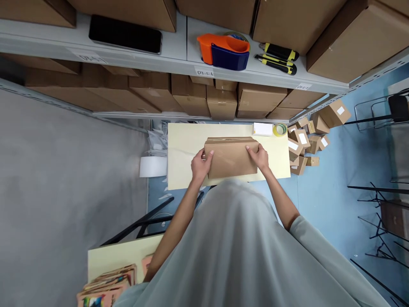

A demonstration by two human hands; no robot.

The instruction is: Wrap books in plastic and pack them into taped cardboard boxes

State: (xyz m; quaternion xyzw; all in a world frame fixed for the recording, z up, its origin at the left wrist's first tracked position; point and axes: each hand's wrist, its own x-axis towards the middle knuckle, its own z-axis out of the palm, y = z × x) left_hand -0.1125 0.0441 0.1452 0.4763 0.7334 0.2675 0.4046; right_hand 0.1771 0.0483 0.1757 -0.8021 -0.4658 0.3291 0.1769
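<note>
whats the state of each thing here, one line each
cardboard box, closed, held at both ends
left hand, gripping the box's left end
right hand, gripping its right end
phone, screen dark
tape roll, lying flat
small boxes, closed, heaped on the floor

The head camera looks steeply down from above onto the table (pixel 182 143)
</note>
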